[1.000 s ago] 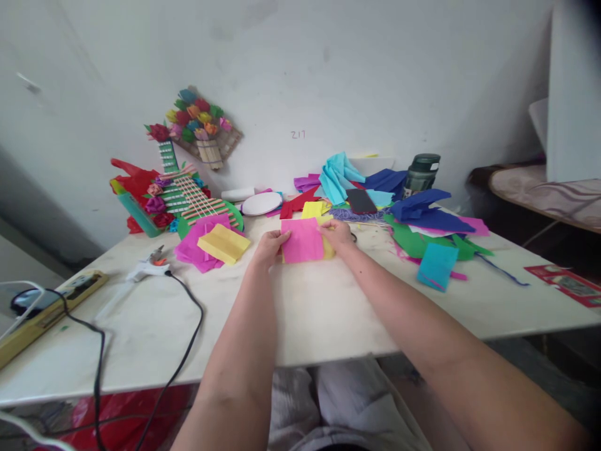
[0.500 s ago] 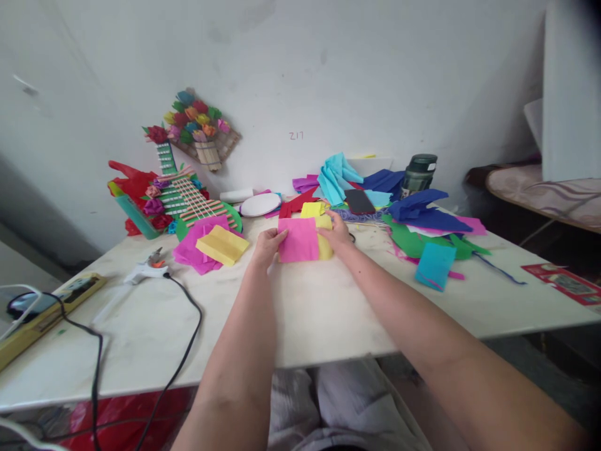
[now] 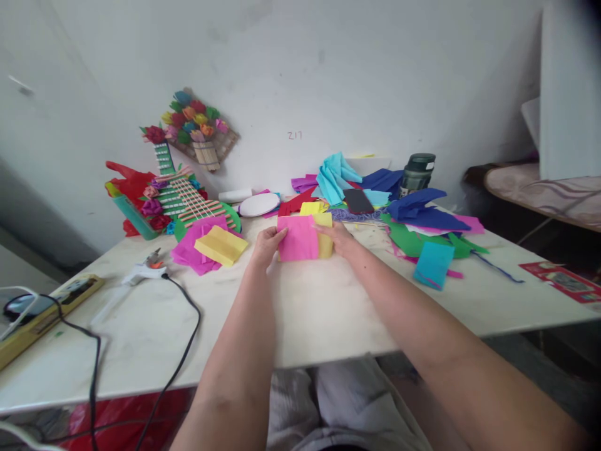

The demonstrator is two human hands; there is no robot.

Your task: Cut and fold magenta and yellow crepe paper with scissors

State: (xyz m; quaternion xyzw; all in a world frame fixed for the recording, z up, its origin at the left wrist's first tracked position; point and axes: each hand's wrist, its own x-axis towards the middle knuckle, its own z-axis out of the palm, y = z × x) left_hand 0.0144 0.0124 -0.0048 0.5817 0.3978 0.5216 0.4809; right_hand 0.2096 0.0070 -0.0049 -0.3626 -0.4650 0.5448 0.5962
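A pink sheet of paper (image 3: 298, 239) overlaps a yellow sheet of paper (image 3: 325, 245), which shows along its right side. My left hand (image 3: 268, 243) pinches the left edge of the pink sheet, thumb in front and the other fingers behind. On the right, my right hand (image 3: 339, 238) grips the yellow sheet, its thumb reaching to the pink sheet's edge. Both sheets are held up above the front of the white table (image 3: 323, 313). Behind them lies a bright yellow piece of paper (image 3: 310, 208).
Left of my hands are a yellow folded paper (image 3: 221, 244), magenta paper (image 3: 188, 247), a glue gun (image 3: 145, 270) with a black cord, and a power strip (image 3: 56, 307). A paper-flower guitar (image 3: 181, 194), phone (image 3: 358, 202), dark bottle (image 3: 417, 174) and blue paper (image 3: 434, 263) stand or lie around.
My right hand's fingers have moved from the top of the yellow sheet down to its right side. The yellow sheet's top edge now lies flatter. My left hand keeps its grip.
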